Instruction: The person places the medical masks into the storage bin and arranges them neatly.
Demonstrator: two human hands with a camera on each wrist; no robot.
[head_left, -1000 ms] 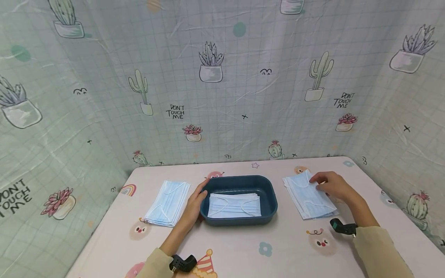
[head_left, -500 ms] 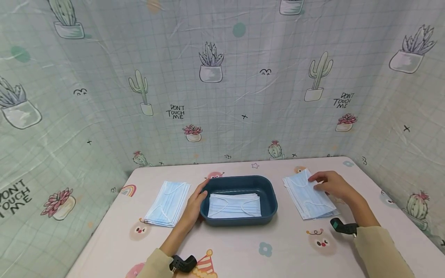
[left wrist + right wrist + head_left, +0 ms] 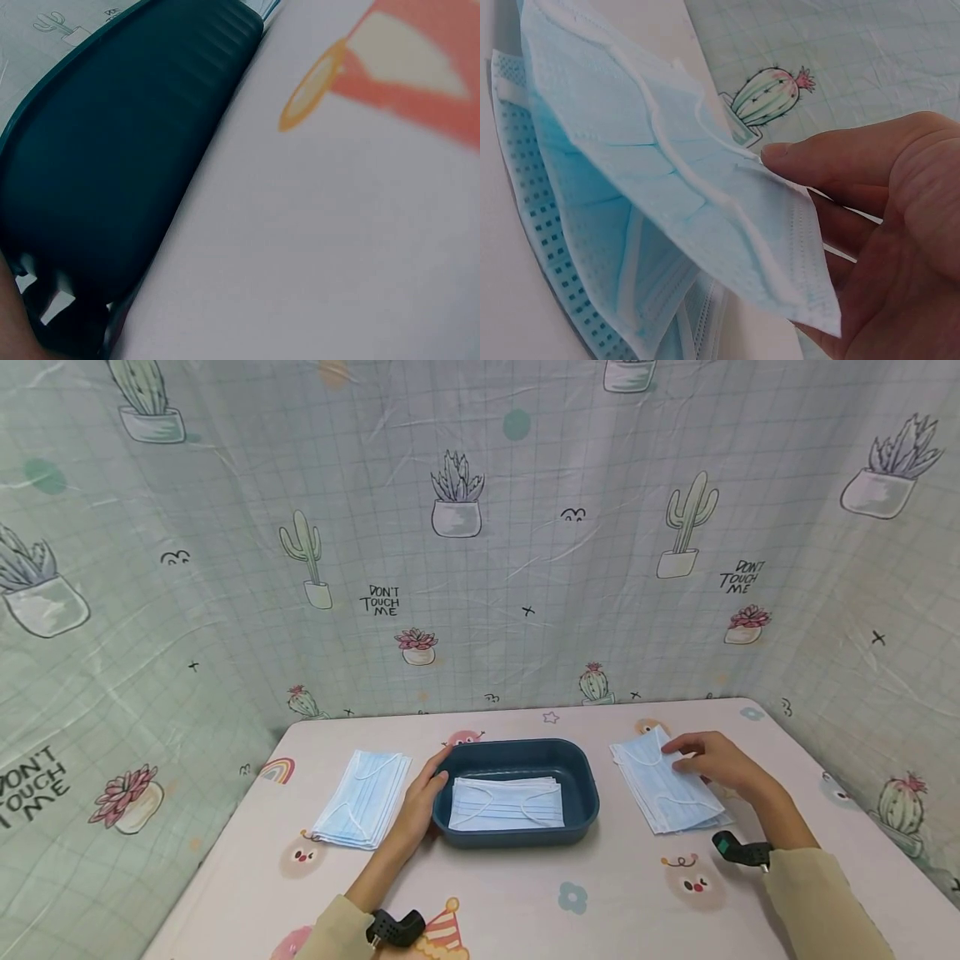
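Note:
In the head view, my left hand (image 3: 412,806) holds the left end of a dark blue plastic basket (image 3: 517,838), its thumb at the rim. Pleated light blue face masks (image 3: 506,806) lie flat inside the basket. On the right, my right hand (image 3: 716,764) pinches the side edge of the top face mask (image 3: 697,172) between thumb and fingers. In the right wrist view this mask bows upward, its white ear loop across it, with more masks (image 3: 536,195) fanned beneath. In the left wrist view the basket's outer wall (image 3: 127,135) fills the left side.
Another stack of face masks (image 3: 363,797) lies left of the basket, close to my left forearm. A pale pink printed cloth covers the table (image 3: 525,910). Behind and at both sides hangs a cactus-print curtain (image 3: 495,568). Each wrist wears a small black camera (image 3: 738,849).
My right hand has shifted very slightly left, with the top mask's edge still between its fingers. My left hand and the basket have stayed in place.

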